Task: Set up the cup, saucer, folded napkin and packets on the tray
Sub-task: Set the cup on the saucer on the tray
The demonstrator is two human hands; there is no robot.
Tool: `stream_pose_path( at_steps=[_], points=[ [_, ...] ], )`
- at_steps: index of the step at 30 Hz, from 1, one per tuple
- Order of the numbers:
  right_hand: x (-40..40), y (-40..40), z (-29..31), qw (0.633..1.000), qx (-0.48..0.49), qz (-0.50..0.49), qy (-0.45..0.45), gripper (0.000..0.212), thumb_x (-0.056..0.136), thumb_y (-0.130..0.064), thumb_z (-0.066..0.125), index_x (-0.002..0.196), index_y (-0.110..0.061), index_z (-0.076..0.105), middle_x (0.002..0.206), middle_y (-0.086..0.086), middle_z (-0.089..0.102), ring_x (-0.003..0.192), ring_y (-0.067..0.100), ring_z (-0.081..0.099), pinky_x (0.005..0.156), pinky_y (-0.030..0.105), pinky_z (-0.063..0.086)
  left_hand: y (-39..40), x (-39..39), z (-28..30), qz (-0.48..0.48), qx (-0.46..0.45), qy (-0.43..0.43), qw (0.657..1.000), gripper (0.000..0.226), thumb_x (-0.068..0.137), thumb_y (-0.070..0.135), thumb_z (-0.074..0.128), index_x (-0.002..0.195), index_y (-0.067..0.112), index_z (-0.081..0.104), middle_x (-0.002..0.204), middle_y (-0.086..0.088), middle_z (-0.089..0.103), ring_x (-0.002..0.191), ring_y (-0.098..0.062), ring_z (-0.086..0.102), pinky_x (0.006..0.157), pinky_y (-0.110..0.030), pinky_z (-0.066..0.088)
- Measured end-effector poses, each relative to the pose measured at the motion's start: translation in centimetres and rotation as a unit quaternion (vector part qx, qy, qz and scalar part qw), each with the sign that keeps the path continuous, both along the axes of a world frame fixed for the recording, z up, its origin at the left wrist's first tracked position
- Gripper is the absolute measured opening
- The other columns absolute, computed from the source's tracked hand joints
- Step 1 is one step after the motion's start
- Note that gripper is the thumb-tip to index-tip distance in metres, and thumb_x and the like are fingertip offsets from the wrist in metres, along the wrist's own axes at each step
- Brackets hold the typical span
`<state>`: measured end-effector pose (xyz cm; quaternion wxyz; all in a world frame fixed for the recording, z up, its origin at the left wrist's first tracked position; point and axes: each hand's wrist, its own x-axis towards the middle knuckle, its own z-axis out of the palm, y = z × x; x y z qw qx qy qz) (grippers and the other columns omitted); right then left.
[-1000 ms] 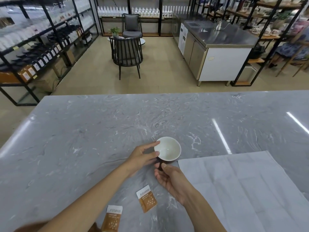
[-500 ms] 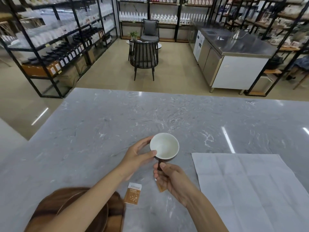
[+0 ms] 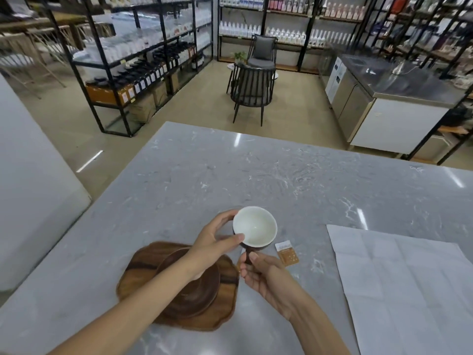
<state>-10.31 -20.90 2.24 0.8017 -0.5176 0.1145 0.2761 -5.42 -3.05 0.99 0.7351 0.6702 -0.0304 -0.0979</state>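
A cup [image 3: 254,226], white inside and dark brown outside, is held above the marble table between both hands. My left hand [image 3: 213,243] grips its left rim and side. My right hand [image 3: 261,271] pinches its dark handle from below. Down to the left lies a wavy-edged wooden tray [image 3: 225,311] with a round dark wooden saucer [image 3: 194,295] on it, partly hidden by my left forearm. An orange packet [image 3: 287,254] lies on the table just right of the cup. A large unfolded white napkin [image 3: 409,285] is spread flat at the right.
The grey marble table [image 3: 256,175] stretches far ahead. Its left edge drops to the floor beside a white surface [image 3: 30,201]. Beyond the table stand a black chair [image 3: 252,90], shelving racks and a steel counter [image 3: 399,98].
The view has swung left, bringing the whole tray and saucer into sight. Both hands have carried the cup leftward, close to the tray, and the packet now lies to its right.
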Motion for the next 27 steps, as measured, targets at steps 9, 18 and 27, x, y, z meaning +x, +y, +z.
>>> stream_pose_path(
  at_steps=[9,18,27],
  points=[
    [-4.1,6.1,-0.6,0.998,-0.031,0.048,-0.004,0.032,0.107,-0.021,0.048,0.095,-0.009,0.075,0.081,0.006,0.069,0.074,0.012,0.067,0.071,0.02,0.059,6.8,-5.4,-0.8,0.026,-0.017,0.028,0.999,0.053,0.084,0.024,0.082,0.129,0.042,0.061,0.14,0.019,0.059,0.116,-0.015,0.069,0.092,-0.034,0.06],
    [-7.3,10.8,-2.2,0.994,-0.076,0.074,-0.001,0.032,0.109,-0.023,0.046,0.101,-0.006,0.072,0.081,0.004,0.066,0.077,0.013,0.066,0.078,0.024,0.058,11.1,-9.3,-2.4,0.057,0.002,0.052,0.997,0.053,0.085,0.019,0.08,0.127,0.044,0.061,0.143,0.017,0.057,0.112,-0.01,0.071,0.092,-0.035,0.061],
    [-8.5,12.4,-2.8,0.994,-0.072,0.066,0.041,0.033,0.108,-0.023,0.047,0.105,-0.003,0.073,0.084,0.009,0.07,0.085,0.021,0.073,0.083,0.028,0.062,12.3,-10.9,-3.4,0.059,0.032,0.043,0.997,0.052,0.087,0.018,0.077,0.13,0.043,0.06,0.141,0.016,0.06,0.115,-0.016,0.069,0.098,-0.041,0.059]
  ],
)
